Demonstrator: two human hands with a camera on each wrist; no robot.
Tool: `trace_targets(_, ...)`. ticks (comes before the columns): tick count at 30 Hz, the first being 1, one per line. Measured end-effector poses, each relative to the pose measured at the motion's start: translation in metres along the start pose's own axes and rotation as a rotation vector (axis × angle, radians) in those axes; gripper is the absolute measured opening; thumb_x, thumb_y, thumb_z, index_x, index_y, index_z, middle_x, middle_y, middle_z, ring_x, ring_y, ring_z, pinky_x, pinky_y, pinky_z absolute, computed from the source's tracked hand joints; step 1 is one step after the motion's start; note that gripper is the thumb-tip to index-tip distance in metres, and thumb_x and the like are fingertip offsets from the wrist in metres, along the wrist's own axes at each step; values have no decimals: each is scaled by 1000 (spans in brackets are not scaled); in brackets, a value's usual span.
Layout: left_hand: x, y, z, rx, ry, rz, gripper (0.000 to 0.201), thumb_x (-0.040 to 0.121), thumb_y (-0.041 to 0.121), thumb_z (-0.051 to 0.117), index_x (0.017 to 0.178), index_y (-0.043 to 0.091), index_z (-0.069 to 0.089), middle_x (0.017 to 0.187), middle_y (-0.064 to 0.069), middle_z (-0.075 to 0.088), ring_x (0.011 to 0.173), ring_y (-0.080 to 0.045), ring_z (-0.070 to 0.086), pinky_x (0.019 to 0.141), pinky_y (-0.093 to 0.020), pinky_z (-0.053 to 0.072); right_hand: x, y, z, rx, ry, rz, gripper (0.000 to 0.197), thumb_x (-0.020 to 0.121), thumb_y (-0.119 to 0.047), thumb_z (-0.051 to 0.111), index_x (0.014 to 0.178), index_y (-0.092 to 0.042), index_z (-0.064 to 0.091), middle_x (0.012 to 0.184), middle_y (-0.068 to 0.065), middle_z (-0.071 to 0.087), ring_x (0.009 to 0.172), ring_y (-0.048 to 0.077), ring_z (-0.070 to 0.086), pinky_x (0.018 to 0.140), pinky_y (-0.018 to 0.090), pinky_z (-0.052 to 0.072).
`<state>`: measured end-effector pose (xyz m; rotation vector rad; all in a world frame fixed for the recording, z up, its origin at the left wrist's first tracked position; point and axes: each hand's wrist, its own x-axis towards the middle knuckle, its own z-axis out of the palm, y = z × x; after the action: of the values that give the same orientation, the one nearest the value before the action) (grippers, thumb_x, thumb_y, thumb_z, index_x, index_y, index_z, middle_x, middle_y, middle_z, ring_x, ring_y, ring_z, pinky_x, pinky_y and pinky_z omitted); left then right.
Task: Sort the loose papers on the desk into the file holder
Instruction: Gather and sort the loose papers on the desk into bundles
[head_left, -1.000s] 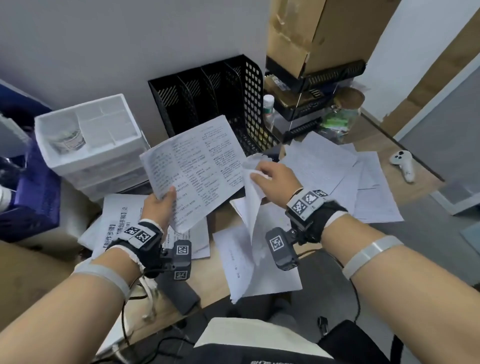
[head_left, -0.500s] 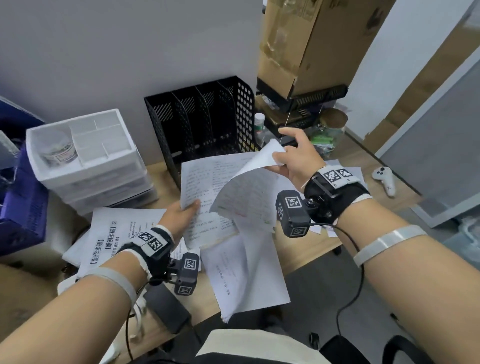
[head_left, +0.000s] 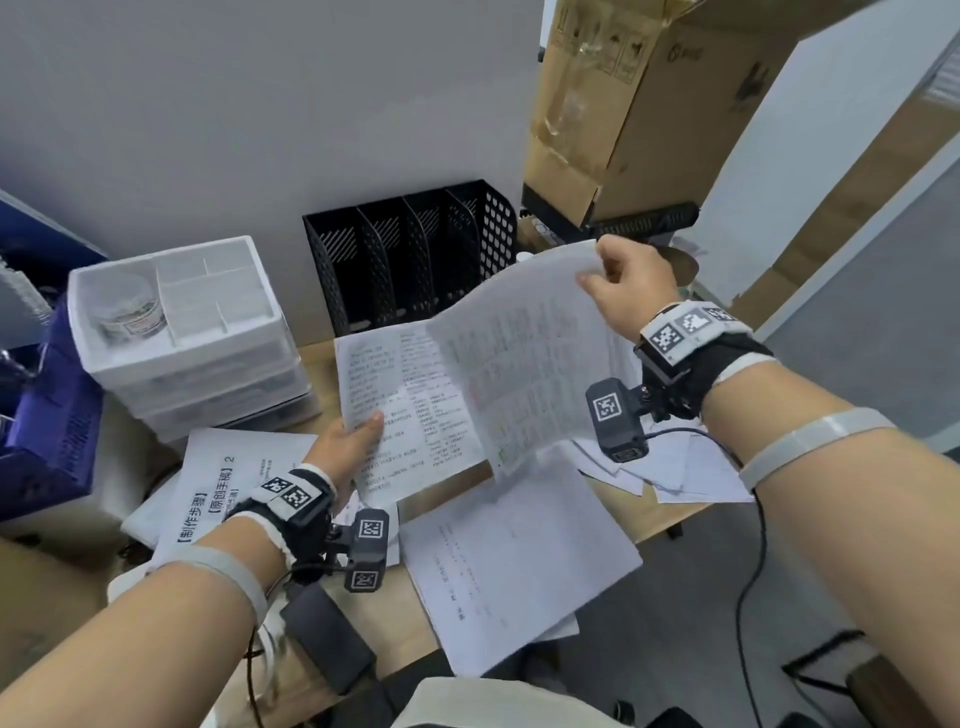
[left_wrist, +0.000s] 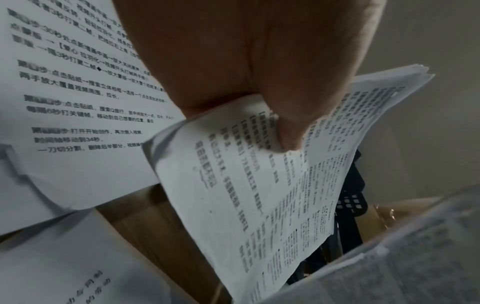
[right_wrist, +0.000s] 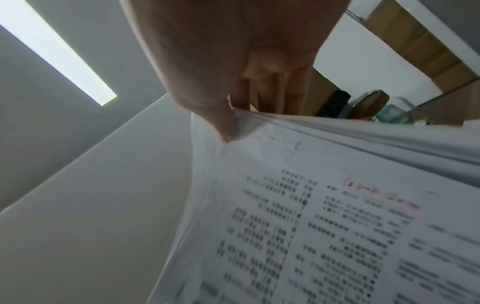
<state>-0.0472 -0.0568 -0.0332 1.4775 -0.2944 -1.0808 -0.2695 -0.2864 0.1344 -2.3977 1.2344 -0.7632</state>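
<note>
Papers fill the head view: the left hand (head_left: 349, 448) pinches a printed stack (head_left: 410, 410) at its lower left edge, thumb on top, and the right hand (head_left: 628, 291) pinches the top corner of a second sheaf (head_left: 524, 358) that hangs tilted, overlapping the right side of the printed stack. Beyond both sets of fingers stands the black file holder (head_left: 415, 260) against the wall, its slots showing no sheets. Below the fingers, loose sheets (head_left: 514, 561) lie on the bench (head_left: 374, 618), with a titled page (head_left: 218, 483) just left of the left wrist and more scattered sheets (head_left: 685, 467) under the right wrist. Left of the left hand sits a white drawer unit (head_left: 182, 332); above the right hand rises a cardboard box (head_left: 639, 104).

In the left wrist view, the thumb and fingers (left_wrist: 288, 131) of the left hand (left_wrist: 246, 61) press together on a curled corner of the printed stack (left_wrist: 259, 195). Another text page (left_wrist: 78, 102) lies to the left of them, and a dark strip of the file holder (left_wrist: 348, 205) shows past the stack's far edge.

In the right wrist view, the thumb and fingers (right_wrist: 226, 127) of the right hand (right_wrist: 233, 51) clamp the top edge of the second sheaf (right_wrist: 311, 226), which falls away beneath them, its print blurred.
</note>
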Motion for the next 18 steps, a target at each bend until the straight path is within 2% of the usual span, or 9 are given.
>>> trace_targets(3,0,-6,-6,-23,37,-26,22,100,18,56,118,7,63,105,-12,78,98,-33,74,90,-56,57,4,18,2,-13,0,108,13,92,-18,53,93,-5,51,80,12,58,74,33,54,59,29,39)
trace_targets(5,2,-9,-10,-31,46,-46,32,100,21,57,128,6,59,118,-16,74,108,-38,70,95,-61,53,6,34,2,50,8,209,18,92,-13,49,107,-5,54,103,18,64,93,37,60,73,33,46)
trace_targets(7,5,-12,-14,-39,54,-60,36,100,22,57,131,5,57,122,-18,72,110,-38,70,96,-60,53,3,51,2,146,-9,361,31,94,-14,48,124,-6,53,123,14,61,111,33,59,91,33,45)
trace_targets(8,6,-13,-15,-43,49,-67,37,100,23,57,132,4,57,123,-20,71,109,-39,70,96,-59,53,-1,64,6,197,1,449,36,94,-15,47,129,-9,52,126,11,60,115,30,58,95,35,46)
trace_targets(11,5,-14,-13,-73,45,-99,36,102,22,54,133,3,56,124,-21,69,112,-40,68,94,-57,54,-23,84,15,366,42,681,42,92,-16,47,134,-12,51,118,0,58,113,22,57,91,32,45)
trace_targets(13,4,-14,-9,-93,47,-122,33,103,21,52,131,5,58,121,-20,71,109,-39,69,88,-53,57,-43,92,25,394,8,797,48,95,-19,48,142,-11,44,124,3,55,117,28,57,87,31,43)
trace_targets(15,3,-13,-3,-104,47,-133,29,103,21,51,127,7,59,114,-17,74,97,-34,74,75,-48,62,-62,99,40,432,12,906,46,98,-18,45,143,-11,42,135,8,54,115,33,58,84,34,47)
trace_targets(17,0,-13,5,-116,39,-131,24,104,22,49,121,10,60,105,-14,75,80,-26,78,59,-40,62,-82,96,55,660,91,962,37,97,-10,44,134,-14,51,125,10,62,97,33,66,82,39,54)
trace_targets(18,-2,-12,8,-115,36,-126,23,105,23,48,119,11,60,104,-12,75,75,-23,78,55,-36,61,-89,96,64,780,140,989,35,97,-5,43,130,-14,53,121,11,64,93,34,68,84,44,56)
